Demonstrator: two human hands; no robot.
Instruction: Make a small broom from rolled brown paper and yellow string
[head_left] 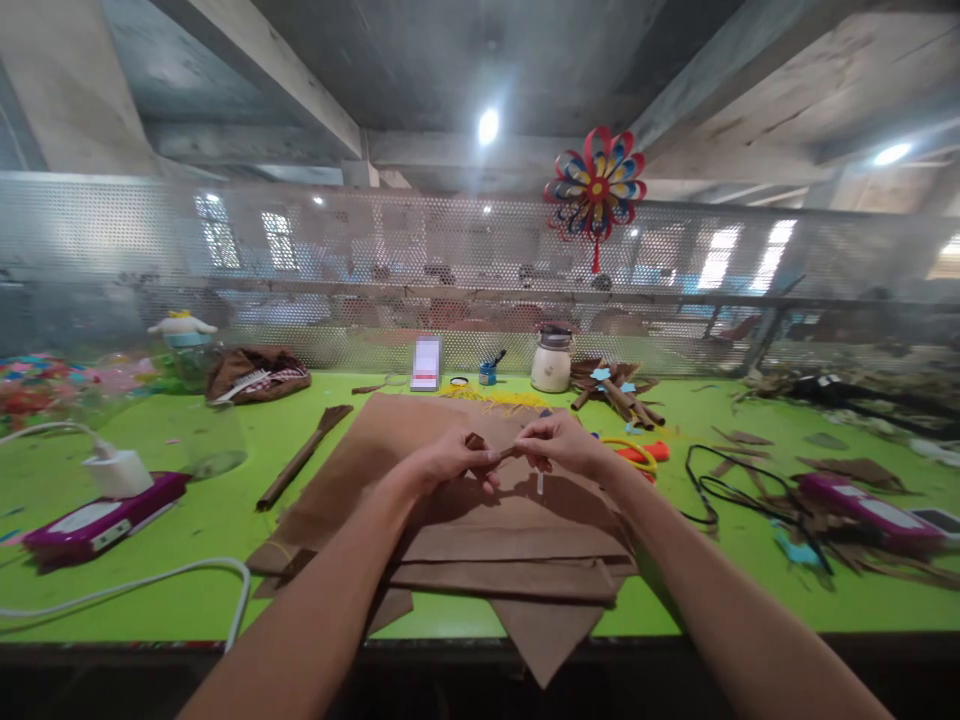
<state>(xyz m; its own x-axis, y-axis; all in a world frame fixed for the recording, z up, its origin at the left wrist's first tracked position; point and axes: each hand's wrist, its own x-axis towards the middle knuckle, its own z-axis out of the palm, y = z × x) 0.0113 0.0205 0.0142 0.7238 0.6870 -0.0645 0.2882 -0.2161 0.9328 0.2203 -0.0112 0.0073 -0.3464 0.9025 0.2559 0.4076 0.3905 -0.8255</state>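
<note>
Both of my hands meet over a stack of brown paper sheets (517,545) on the green table (187,500). My left hand (450,462) is closed in a pinch on a small rolled brown paper piece (487,450). My right hand (559,442) pinches the other end of the same piece. A thin white stick (540,484) hangs just below my right fingers; whether they hold it I cannot tell.
A long brown paper roll (300,458) lies left of the sheets. A purple device (105,520) with a white charger and cable sits far left, another purple device (870,505) with black cords right. Glue jar (552,362), rolled sticks (619,392), orange scissors (637,455) lie behind. Mesh screen at the back.
</note>
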